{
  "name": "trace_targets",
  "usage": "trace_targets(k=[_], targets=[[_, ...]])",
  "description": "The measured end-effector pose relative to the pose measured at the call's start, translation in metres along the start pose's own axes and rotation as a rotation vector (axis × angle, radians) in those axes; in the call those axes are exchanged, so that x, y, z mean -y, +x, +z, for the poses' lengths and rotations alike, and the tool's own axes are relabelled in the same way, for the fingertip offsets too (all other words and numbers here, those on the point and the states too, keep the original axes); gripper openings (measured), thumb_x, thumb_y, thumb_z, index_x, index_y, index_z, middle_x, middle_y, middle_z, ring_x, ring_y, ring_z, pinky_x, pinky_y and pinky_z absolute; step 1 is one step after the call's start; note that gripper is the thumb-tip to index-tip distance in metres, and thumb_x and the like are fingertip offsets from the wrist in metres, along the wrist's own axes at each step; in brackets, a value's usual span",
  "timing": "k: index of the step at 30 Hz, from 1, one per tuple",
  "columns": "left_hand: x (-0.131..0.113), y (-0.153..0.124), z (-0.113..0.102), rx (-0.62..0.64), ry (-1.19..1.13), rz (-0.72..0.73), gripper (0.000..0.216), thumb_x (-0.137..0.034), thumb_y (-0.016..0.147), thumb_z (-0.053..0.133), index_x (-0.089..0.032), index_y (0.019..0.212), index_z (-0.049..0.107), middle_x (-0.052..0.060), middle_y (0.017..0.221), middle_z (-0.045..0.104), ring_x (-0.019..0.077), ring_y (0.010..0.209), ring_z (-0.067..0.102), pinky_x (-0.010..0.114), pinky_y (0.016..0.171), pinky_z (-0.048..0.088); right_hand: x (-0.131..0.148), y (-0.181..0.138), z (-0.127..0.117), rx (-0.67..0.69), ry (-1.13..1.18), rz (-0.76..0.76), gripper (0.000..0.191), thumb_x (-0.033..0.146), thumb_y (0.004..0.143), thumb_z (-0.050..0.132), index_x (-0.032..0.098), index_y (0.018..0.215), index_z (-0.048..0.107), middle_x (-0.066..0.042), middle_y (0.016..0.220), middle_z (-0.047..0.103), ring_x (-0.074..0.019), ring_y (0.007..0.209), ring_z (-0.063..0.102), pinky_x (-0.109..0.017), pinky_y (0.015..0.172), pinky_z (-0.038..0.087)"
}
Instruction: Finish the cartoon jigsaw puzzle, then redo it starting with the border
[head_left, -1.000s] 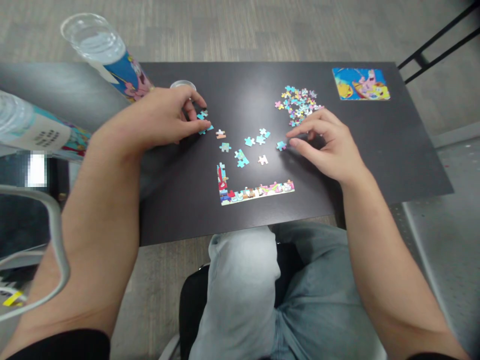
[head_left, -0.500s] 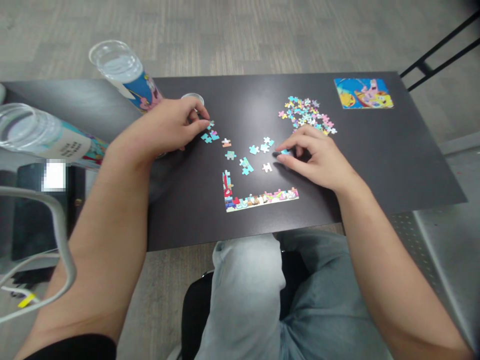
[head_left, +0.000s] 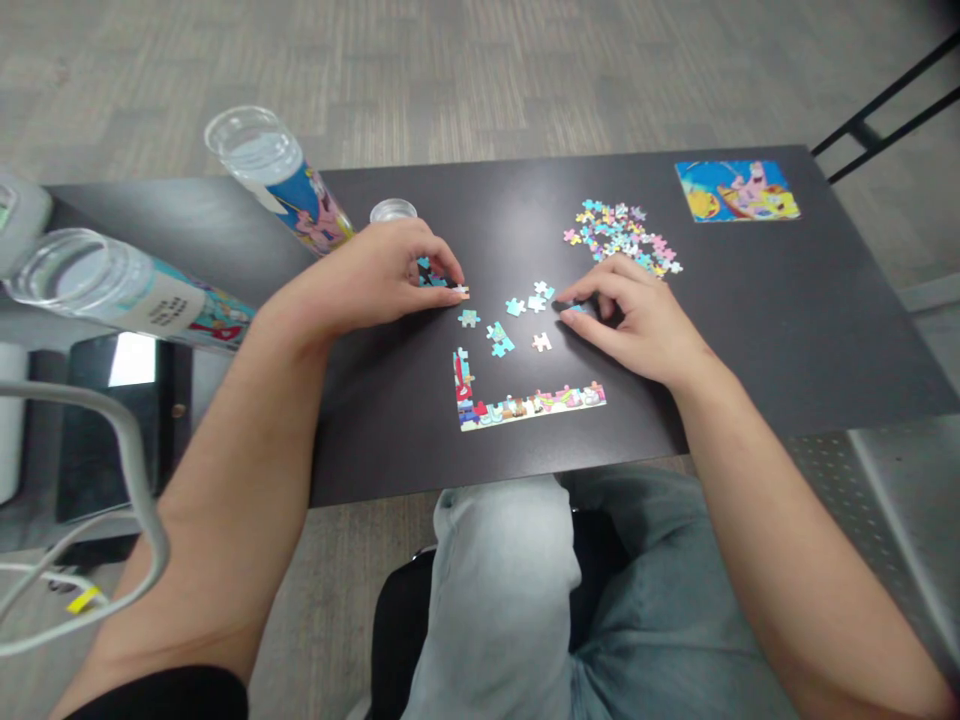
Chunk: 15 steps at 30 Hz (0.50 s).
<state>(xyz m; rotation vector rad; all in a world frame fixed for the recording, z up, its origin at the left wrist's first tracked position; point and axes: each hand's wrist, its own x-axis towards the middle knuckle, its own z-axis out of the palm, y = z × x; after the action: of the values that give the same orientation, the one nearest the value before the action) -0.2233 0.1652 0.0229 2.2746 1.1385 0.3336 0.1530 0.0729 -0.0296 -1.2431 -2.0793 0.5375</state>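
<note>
My left hand has thumb and index finger closed on a small orange-and-white puzzle piece at the table. Beneath its curled fingers, blue puzzle pieces are partly hidden. My right hand pinches a small, dark-looking puzzle piece at its fingertips; a blue patch shows under the fingers. Between the hands lie several loose pieces, among them a pale piece and a joined blue cluster. Nearer me, joined edge pieces form an L-shaped corner.
Behind my right hand spreads a pile of mixed puzzle pieces. A cartoon picture card lies at the far right. Two clear printed tubes and a round clear lid are on the left, near a black tablet and white cable.
My left hand has moved right and slightly nearer, from the blue pieces to the orange-and-white piece, now between its fingertips. My right hand stays almost in place. The view has shifted slightly.
</note>
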Motion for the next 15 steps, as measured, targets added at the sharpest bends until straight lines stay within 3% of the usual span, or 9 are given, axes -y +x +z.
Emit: trace_targets(k=[6,11,15], targets=[[-0.007,-0.004,0.004,0.015,-0.061,-0.038,0.036,-0.060,0.097,0.097,-0.028,0.110,0.088,0.006,0.095,0.082,0.0258,0.090,0.076,0.040,0.084,0.057,-0.001,0.000,0.001,-0.012,0.003,0.005,0.017,0.034,0.110,0.085,0.034,0.125,0.093,-0.007,0.108,0.075,-0.0284,0.085,0.064,-0.054,0.094,0.067],[-0.018,-0.001,0.014,-0.064,-0.228,0.006,0.043,-0.061,0.101,0.098,-0.026,0.124,0.088,0.008,0.111,0.090,0.0254,0.097,0.080,0.039,0.085,0.061,0.014,0.001,0.001,-0.023,0.027,0.007,0.014,0.038,0.112,0.085,0.035,0.125,0.091,-0.008,0.112,0.080,-0.0290,0.088,0.066,-0.053,0.094,0.067],[-0.033,0.003,0.028,-0.027,-0.423,0.041,0.051,-0.064,0.102,0.101,-0.024,0.132,0.090,0.010,0.112,0.092,0.0263,0.100,0.084,0.037,0.083,0.067,0.033,0.006,0.003,-0.010,0.135,0.045,0.024,0.054,0.115,0.091,0.036,0.131,0.089,-0.007,0.120,0.087,-0.0286,0.092,0.071,-0.051,0.096,0.067]])
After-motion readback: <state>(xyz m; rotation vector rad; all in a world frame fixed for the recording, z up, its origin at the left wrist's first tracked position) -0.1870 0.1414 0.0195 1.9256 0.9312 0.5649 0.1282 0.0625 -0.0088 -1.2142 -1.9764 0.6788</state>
